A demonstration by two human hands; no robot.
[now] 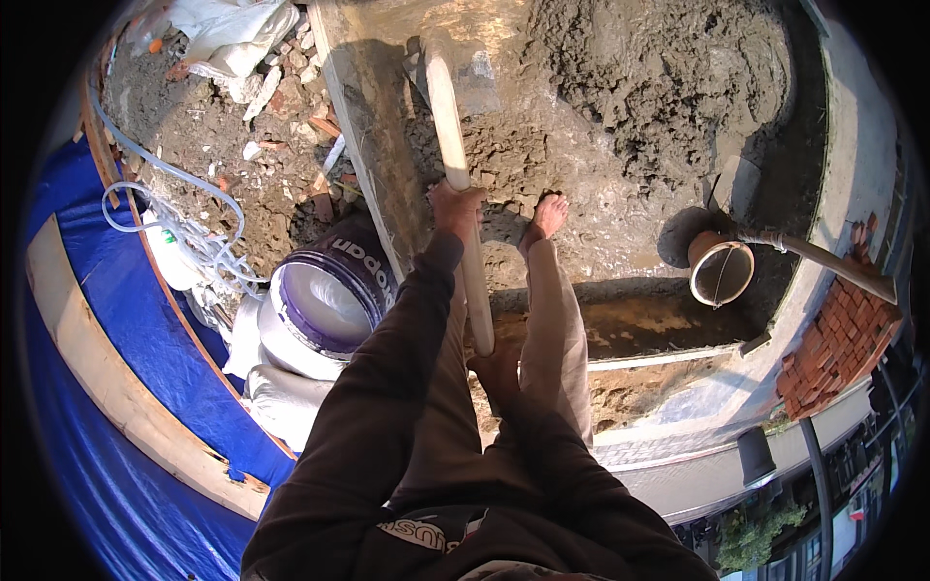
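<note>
"How's the grip, from where you're standing?"

"The right hand [499, 378] is at the butt of the hoe [449, 126], closest to the body. I can't tell how its fingers close; they're shaded and partly hidden. Farther along, the left hand [455, 208] is wrapped around the wooden handle."

"And the hoe itself?"

"It slants away in front of the legs, its head [417, 68] at the far end, near the long board [354, 136]. I can't make out whether the blade touches the muck."

"Anything near the elbow?"

"The dark-sided bucket [368, 254] on the left. The forearm crosses it in my view, so a wide swing could knock it."

"What worries you most?"

"That bare foot [550, 215], just right of the handle. If a pull drifts sideways, the blade could catch the toes. And the ground is slick, so the sole could slide under load."

"Farther out?"

"The mound of wet mortar [668, 87] looks heavy; a greedy bite might wrench the handle through muddy palms. Beyond, a second hoe [833, 259] lies against the pail [722, 276], or nearly. Bumping one could tip the other."
</note>
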